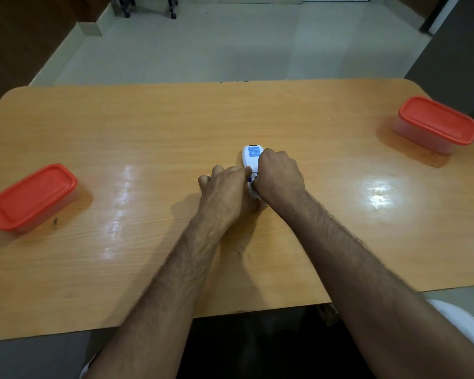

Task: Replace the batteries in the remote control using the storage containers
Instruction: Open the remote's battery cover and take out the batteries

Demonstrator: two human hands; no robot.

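A white plastic remote control (251,157) lies lengthwise, near-to-far, on the table (148,132); both hands' fingers (241,170) pinch its near end.

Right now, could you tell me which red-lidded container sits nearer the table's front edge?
The left container; the right container sits near the far corner.

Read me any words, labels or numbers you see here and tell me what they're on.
Blue label on the white remote control: lines of white print, too small and blurred to read.
Two orange-lidded clear plastic containers: no text visible.
Nothing else carries writing.
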